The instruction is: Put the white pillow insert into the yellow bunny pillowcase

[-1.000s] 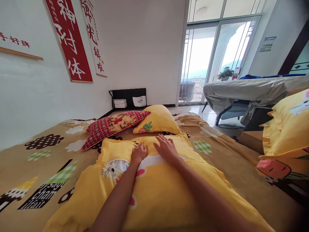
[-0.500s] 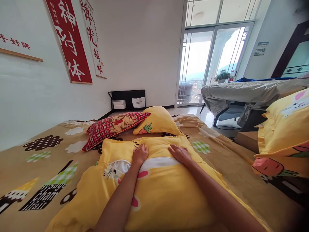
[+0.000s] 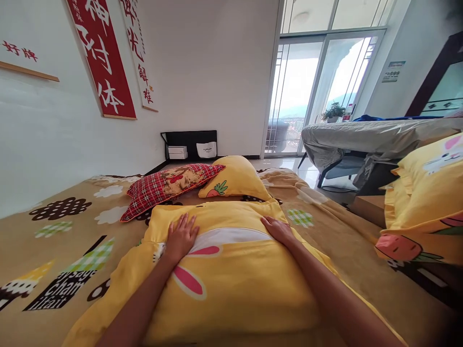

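Note:
A yellow quilt (image 3: 235, 284) with a white and pink rabbit print lies folded on the bed in front of me. My left hand (image 3: 181, 236) rests flat on its left part, fingers spread. My right hand (image 3: 278, 229) lies flat near the quilt's right edge. Neither hand grips anything. Beyond the quilt lie a red plaid pillow (image 3: 166, 188) and a yellow pillow (image 3: 235, 178) with a carrot print.
A tan patterned blanket (image 3: 58, 241) covers the bed. White wall with red banners (image 3: 104, 62) runs on the left. More yellow bedding (image 3: 423, 202) sits at the right. A grey covered table (image 3: 365, 137) and glass doors (image 3: 311, 91) stand behind.
Both hands have slid apart across the quilt, the left one to the left and the right one to the right, flattening the fabric so the rabbit print shows more.

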Tool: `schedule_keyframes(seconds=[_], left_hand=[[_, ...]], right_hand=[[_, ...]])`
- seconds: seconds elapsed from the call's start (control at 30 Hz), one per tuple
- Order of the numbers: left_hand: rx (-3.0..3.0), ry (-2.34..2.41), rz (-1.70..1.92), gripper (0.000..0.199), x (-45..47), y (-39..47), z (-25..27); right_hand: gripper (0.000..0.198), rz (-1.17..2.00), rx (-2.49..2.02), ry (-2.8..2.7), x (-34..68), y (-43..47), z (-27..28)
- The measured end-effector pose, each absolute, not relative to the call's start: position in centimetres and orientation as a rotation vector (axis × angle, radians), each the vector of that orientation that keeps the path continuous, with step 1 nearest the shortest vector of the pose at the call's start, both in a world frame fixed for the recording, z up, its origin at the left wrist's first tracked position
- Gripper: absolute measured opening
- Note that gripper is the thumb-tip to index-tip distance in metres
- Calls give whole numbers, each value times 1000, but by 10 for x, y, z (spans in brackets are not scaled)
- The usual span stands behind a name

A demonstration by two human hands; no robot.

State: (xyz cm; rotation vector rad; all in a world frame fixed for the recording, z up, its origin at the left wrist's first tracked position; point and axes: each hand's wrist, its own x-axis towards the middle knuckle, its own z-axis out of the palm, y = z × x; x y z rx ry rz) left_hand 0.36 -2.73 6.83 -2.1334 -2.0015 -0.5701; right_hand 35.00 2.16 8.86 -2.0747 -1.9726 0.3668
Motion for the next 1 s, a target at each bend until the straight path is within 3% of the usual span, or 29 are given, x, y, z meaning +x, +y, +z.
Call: schedule_keyframes(seconds=[0.13,0.33,0.4,0.53,0.7,0.83,1.0], left_hand=[[-1995,-2166,-599,49,-37,-34,53],[-2027,-1983,-1309,52,-35,-55,61],[-2112,-1851,-1382,51,-16,-70,76],[-2495,-1557,-1003,49,46,-99,97],[-2596,-1406,-554,57,82,-107,82],[-2424,-1463,-561,54,50,-115,63],[-2186,-1566,-601,56,-18,-144,34]], right_hand=[[51,371,-2071,-1978,354,20,88],[46,224,-2025,-1951,349,5,110],[43,143,-1952,-1957,331,-10,122],[36,-34,-1488,-2164,277,-48,121],[38,-278,-1034,-2292,263,-58,87],[40,-291,-1163,-2185,309,-31,75],[46,-37,-1488,-2023,365,-7,67]])
